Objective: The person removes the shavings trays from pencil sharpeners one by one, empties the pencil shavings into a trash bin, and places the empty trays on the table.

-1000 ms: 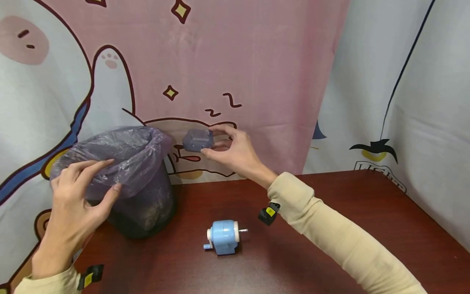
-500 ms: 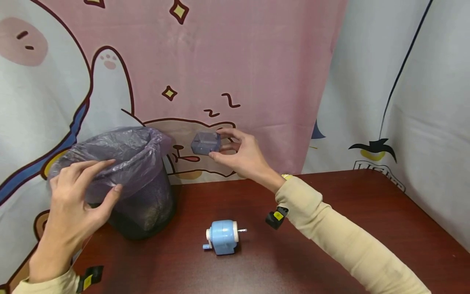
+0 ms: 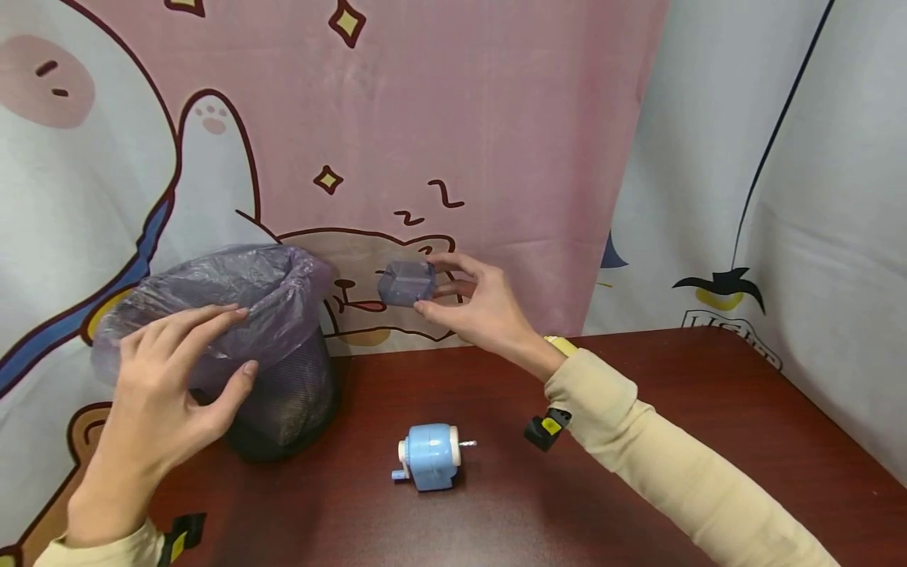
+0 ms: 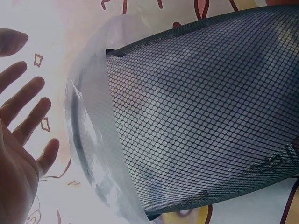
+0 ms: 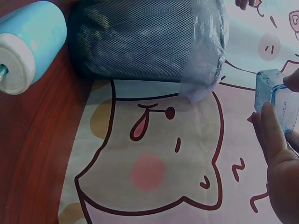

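Observation:
My right hand [image 3: 482, 307] pinches a small see-through bluish plastic shavings box [image 3: 405, 283] between thumb and fingers, raised in front of the wall cloth. In the right wrist view the box [image 5: 270, 86] shows small lettering on one side. My left hand [image 3: 166, 394] hovers before the bin with its fingers spread and loosely bent, holding nothing. A dark mesh trash bin [image 3: 301, 405], lined with a thin purple bag [image 3: 272, 335], stands just beyond it. On the table sits a light blue crank pencil sharpener [image 3: 430, 457], its handle to the left and a thin metal piece jutting out right.
The dark red wooden table [image 3: 638, 472] reaches back to a cartoon-printed cloth [image 3: 510, 142] hung behind it. A pale cloth [image 3: 836, 236] closes off the right side. The bag's loose edge overhangs the bin's rim.
My right hand has moved right, away from the bin, with the shavings box still pinched. The left hand has shifted slightly to the right. The sharpener and bin stay put.

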A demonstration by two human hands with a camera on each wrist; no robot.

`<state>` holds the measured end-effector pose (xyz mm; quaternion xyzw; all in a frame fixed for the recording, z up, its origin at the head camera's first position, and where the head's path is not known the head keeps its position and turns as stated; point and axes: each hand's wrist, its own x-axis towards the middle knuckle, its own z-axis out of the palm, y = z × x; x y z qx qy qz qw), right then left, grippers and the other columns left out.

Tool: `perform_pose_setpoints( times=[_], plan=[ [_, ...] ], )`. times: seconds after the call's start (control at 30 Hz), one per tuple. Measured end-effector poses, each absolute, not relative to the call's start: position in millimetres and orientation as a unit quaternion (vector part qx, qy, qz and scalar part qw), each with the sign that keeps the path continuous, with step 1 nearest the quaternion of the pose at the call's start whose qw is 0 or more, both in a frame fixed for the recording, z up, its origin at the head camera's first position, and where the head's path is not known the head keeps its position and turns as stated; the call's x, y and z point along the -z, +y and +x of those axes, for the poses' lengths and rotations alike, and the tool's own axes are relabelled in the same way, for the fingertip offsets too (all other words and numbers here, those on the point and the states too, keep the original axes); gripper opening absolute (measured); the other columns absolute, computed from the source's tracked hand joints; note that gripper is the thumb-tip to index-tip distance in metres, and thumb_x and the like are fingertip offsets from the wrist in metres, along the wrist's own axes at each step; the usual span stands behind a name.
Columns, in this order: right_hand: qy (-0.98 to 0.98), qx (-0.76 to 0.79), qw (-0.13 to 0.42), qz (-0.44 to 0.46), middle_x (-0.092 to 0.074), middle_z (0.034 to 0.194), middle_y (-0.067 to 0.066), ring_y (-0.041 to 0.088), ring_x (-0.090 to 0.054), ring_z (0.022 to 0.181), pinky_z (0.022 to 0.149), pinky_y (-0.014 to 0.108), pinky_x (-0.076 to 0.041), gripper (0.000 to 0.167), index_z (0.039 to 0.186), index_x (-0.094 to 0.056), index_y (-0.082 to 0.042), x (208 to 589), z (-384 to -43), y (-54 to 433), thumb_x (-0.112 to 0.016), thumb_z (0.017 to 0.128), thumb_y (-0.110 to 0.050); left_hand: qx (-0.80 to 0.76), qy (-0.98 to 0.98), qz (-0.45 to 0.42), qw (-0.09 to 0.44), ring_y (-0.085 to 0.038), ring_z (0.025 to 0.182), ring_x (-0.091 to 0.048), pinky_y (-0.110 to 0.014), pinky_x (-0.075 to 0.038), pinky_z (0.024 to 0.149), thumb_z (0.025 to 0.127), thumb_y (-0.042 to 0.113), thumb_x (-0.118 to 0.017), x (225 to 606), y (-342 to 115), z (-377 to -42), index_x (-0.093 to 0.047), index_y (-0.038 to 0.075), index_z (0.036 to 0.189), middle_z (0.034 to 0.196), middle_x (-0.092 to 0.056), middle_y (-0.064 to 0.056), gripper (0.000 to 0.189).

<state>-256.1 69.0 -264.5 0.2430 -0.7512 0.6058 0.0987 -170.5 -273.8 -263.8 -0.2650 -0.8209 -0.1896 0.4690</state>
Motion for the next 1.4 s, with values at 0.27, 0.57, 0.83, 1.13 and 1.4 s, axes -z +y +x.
perform_pose_setpoints(
  times=[0.27, 0.57, 0.83, 1.13, 1.4],
  plan=[
    [-0.742, -0.62, 0.086, 0.239, -0.068, 0.126, 0.01, 0.022, -0.074, 0.096, 0.055, 0.03, -0.054, 0.061, 0.138, -0.061, -0.012, 269, -253, 78, -0.083, 0.081, -0.01, 0.172, -0.826, -0.28, 0.459, -0.041, 0.117, -0.057, -0.059, -0.029, 0.094, 0.093, 0.062, -0.052, 265, -266, -171, -0.073, 0.009, 0.122, 0.124, -0.07, -0.016, 0.064],
    [-0.744, -0.614, 0.101, 0.244, -0.065, 0.131, 0.009, 0.024, -0.073, 0.101, 0.064, 0.031, -0.06, 0.059, 0.136, -0.062, -0.01, 274, -251, 86, -0.083, 0.08, -0.007, 0.168, -0.82, -0.306, 0.453, -0.039, 0.114, -0.057, -0.054, -0.03, 0.095, 0.096, 0.058, -0.052, 266, -256, -170, -0.073, 0.008, 0.122, 0.124, -0.069, -0.015, 0.06],
    [-0.739, -0.618, 0.104, 0.25, -0.064, 0.133, 0.011, 0.025, -0.074, 0.102, 0.072, 0.03, -0.061, 0.061, 0.137, -0.061, -0.008, 280, -249, 92, -0.082, 0.08, -0.003, 0.162, -0.821, -0.311, 0.45, -0.039, 0.115, -0.057, -0.057, -0.031, 0.093, 0.096, 0.057, -0.051, 271, -252, -169, -0.073, 0.009, 0.123, 0.125, -0.069, -0.015, 0.059],
    [-0.738, -0.619, 0.101, 0.248, -0.064, 0.131, 0.013, 0.025, -0.073, 0.101, 0.081, 0.031, -0.061, 0.062, 0.137, -0.06, -0.008, 284, -242, 99, -0.083, 0.08, -0.003, 0.157, -0.816, -0.323, 0.453, -0.039, 0.115, -0.058, -0.054, -0.03, 0.093, 0.097, 0.055, -0.052, 274, -247, -168, -0.073, 0.009, 0.124, 0.125, -0.069, -0.014, 0.057],
    [-0.743, -0.619, 0.093, 0.239, -0.063, 0.133, 0.012, 0.025, -0.072, 0.104, 0.083, 0.031, -0.061, 0.062, 0.138, -0.059, -0.009, 289, -238, 107, -0.082, 0.081, -0.005, 0.159, -0.819, -0.33, 0.443, -0.037, 0.114, -0.058, -0.056, -0.032, 0.094, 0.098, 0.055, -0.051, 277, -242, -167, -0.072, 0.01, 0.125, 0.126, -0.07, -0.012, 0.056]
  ],
)
